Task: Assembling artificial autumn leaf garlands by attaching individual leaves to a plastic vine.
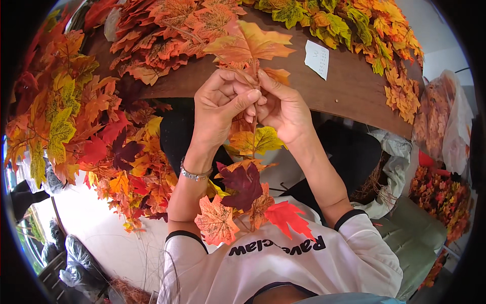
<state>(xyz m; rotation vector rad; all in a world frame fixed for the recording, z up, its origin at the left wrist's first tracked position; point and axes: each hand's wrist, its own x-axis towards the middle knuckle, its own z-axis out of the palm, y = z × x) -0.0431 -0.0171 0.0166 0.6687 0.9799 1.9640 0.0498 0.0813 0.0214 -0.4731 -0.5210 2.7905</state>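
Both hands meet in front of me on an artificial maple-leaf garland. My left hand (pixel 221 101) has a bracelet on its wrist; its thumb and fingers pinch the thin brown stem. Close against it, my right hand (pixel 287 109) grips the same stem with bent fingers. An orange leaf (pixel 255 43) of the garland sticks up above my fingertips. Below the hands the strand hangs toward my chest, with a yellow-green leaf (pixel 257 142), a dark maroon leaf (pixel 242 186), a peach leaf (pixel 216 221) and a red leaf (pixel 288 219). My fingers partly cover the stem where they meet.
A brown table (pixel 288 91) stands ahead, with a pile of orange leaves (pixel 167 30), yellow-green leaves (pixel 329 25) and a white paper slip (pixel 317 60) on it. Multicoloured garlands (pixel 96 116) hang at left. A plastic bag of orange leaves (pixel 440 116) is at right.
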